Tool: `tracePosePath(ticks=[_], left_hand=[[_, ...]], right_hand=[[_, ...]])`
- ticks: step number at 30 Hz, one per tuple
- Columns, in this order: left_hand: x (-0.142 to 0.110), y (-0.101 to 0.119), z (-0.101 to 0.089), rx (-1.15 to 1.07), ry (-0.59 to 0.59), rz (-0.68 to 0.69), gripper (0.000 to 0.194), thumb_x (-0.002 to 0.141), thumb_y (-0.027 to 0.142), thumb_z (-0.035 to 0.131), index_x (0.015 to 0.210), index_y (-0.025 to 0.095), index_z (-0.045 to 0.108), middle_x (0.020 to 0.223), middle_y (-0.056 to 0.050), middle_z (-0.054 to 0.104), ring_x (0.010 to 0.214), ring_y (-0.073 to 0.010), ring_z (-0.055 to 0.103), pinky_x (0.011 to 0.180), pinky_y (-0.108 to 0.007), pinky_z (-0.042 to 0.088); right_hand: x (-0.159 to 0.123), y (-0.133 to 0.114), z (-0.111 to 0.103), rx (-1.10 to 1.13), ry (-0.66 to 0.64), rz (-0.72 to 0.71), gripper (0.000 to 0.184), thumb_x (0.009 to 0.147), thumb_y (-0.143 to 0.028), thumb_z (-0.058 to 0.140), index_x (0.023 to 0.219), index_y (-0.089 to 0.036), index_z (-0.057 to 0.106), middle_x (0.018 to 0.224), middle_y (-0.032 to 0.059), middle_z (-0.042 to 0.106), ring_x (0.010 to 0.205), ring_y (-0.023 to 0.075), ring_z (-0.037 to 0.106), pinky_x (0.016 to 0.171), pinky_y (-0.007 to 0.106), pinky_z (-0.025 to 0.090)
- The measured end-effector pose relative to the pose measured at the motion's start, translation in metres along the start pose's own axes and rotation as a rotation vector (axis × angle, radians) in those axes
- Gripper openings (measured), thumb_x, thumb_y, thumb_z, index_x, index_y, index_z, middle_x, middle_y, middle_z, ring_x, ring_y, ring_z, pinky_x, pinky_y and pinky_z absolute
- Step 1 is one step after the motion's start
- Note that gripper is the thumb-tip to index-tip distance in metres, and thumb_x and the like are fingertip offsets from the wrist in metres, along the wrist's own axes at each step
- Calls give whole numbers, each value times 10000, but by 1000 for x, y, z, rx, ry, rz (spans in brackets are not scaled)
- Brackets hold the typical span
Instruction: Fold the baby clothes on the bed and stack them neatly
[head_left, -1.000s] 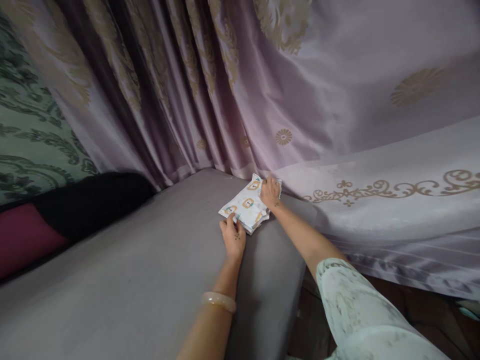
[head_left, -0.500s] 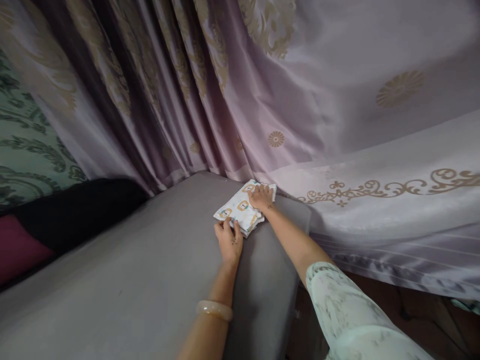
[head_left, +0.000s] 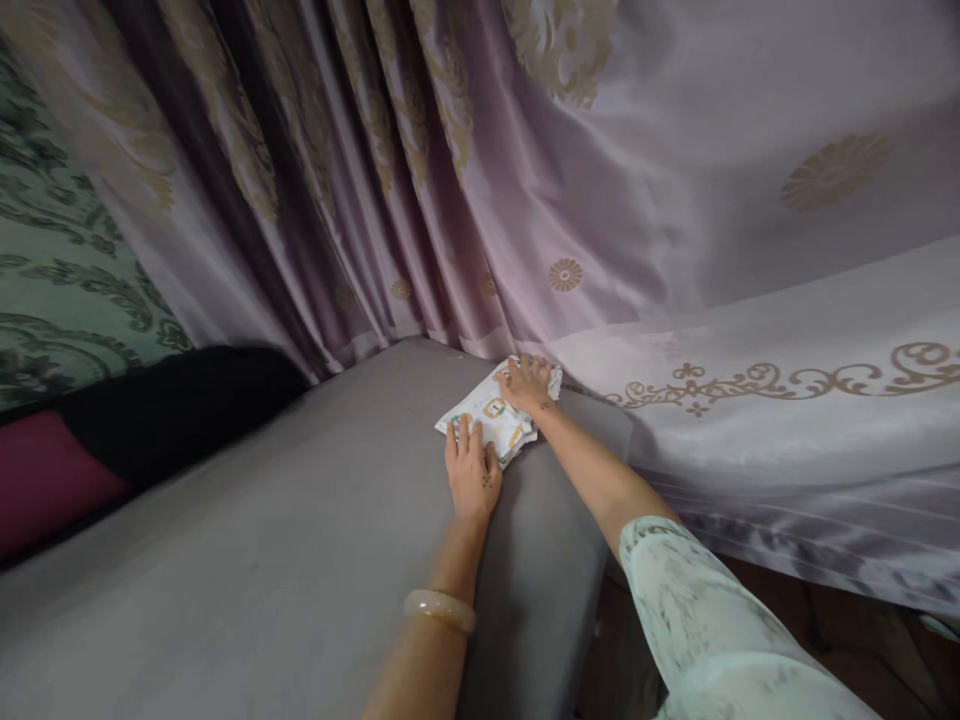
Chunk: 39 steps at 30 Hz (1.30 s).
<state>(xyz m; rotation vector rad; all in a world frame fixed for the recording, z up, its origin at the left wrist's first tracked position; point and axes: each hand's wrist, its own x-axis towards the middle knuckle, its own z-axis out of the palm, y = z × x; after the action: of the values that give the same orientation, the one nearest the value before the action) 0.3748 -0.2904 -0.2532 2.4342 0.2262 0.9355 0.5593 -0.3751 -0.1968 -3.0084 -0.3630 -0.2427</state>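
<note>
A small folded stack of white cloth with a yellow and teal cartoon print lies near the far corner of a grey cushioned seat. My right hand rests flat on its far right part, fingers spread. At the near left edge of the cloth, my left hand lies with fingers stretched out over it, palm down. A pale bangle circles my left wrist. Part of the print is hidden under both hands.
Purple curtains with gold patterns hang behind and to the right of the seat. A black and dark pink backrest runs along the left, below green patterned wallpaper. Dark floor shows beyond the seat's right edge.
My left hand has gone from pinching the near edge of the cloth to lying over it with fingers extended. My right hand stays on the cloth. The view has shifted slightly.
</note>
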Motion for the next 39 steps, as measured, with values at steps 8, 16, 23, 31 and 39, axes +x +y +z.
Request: tracePosePath(ticks=[8,16,23,31,39], left_hand=[[-2,6,2,-13,-129,-73,413,946,259,395,1313,153,553,1471,-186,455,1392,-315,386,1125,-546,305],[-2,9,-5,-52,-158,-172,421,931,285,408,1324,184,519,1512,-164,404,1431,-308,311,1126,-576,269],[1,-10,0,-224,2,-203,385,817,143,417,1188,142,518,1253,-172,584,1235,-267,511,1052,-469,397],[4,-23,-5,-426,89,-481,304,781,96,452,1061,150,559,1051,-99,644,1003,-196,615,930,-369,493],[-17,-83,-81,-410,-61,-541,270,780,78,512,1009,167,627,1047,-87,699,995,-177,657,940,-355,512]], right_hand=[[-1,-4,-5,68,-165,39,670,954,-615,122,1490,-293,361,1587,83,253,1412,466,157,1049,725,92],[-6,-12,-11,60,-187,47,630,966,-573,177,1475,-269,390,1586,94,254,1415,459,165,1065,714,89],[-55,-50,-6,127,-194,-190,628,989,-507,136,1512,-217,326,1609,116,192,1458,383,78,1115,642,67],[-65,-59,4,79,-110,-181,598,981,-482,159,1446,-234,442,1567,110,296,1434,390,153,1098,648,126],[-72,-64,-5,2,-117,-326,599,992,-438,134,1494,-201,360,1587,126,255,1451,345,141,1110,623,135]])
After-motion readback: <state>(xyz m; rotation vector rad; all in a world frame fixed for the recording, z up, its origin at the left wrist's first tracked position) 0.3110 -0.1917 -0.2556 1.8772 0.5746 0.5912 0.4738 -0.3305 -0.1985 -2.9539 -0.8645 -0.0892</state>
